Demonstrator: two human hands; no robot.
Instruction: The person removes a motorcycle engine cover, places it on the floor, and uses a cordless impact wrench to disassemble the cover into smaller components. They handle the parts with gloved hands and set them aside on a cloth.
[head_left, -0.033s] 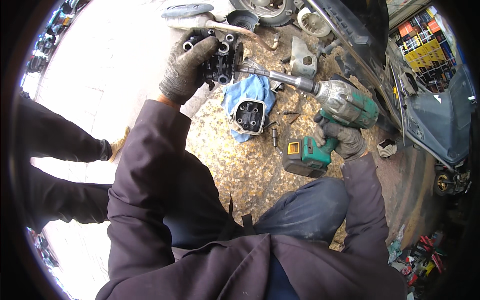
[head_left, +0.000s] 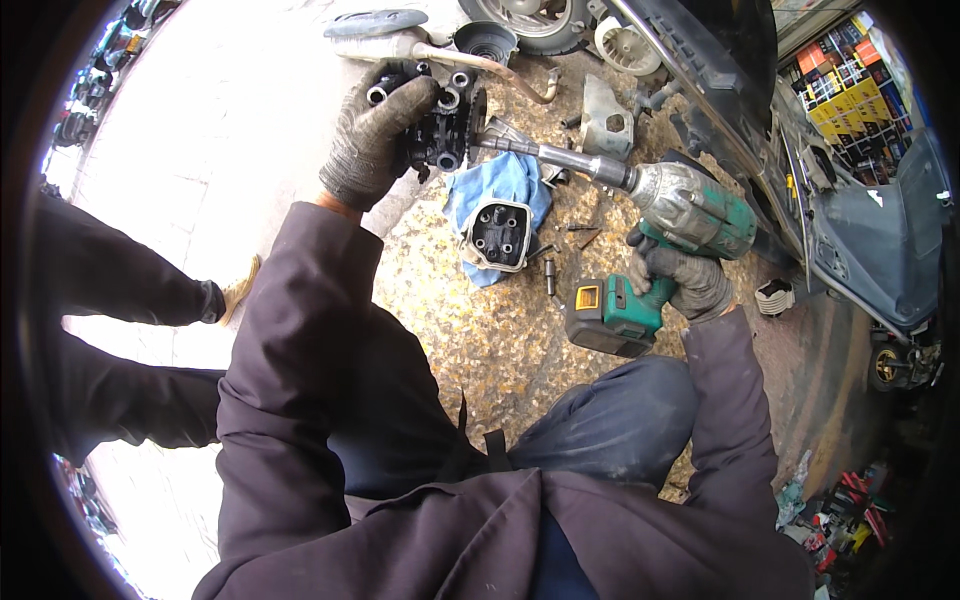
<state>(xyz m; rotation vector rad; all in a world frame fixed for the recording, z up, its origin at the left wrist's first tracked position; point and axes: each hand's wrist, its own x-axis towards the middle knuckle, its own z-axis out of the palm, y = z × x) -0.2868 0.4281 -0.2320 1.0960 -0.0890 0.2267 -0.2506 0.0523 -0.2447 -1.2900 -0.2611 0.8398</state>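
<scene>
Left grip [head_left: 368, 135] gloved, fingers [head_left: 412, 100] bent round. Left arm [head_left: 300, 310] comes up from below grip; bit of bare wrist [head_left: 338, 205] just under it. Right grip [head_left: 692, 280] gloved too, lower, well to right of left grip, fingers curled in. Right arm [head_left: 728, 400] below it.

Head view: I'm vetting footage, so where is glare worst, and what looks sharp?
Head view: pavement at left burns out nearly white; head view: the corners are black around the round fisheye image; head view: the green power tool and left hand look fairly sharp.
</scene>
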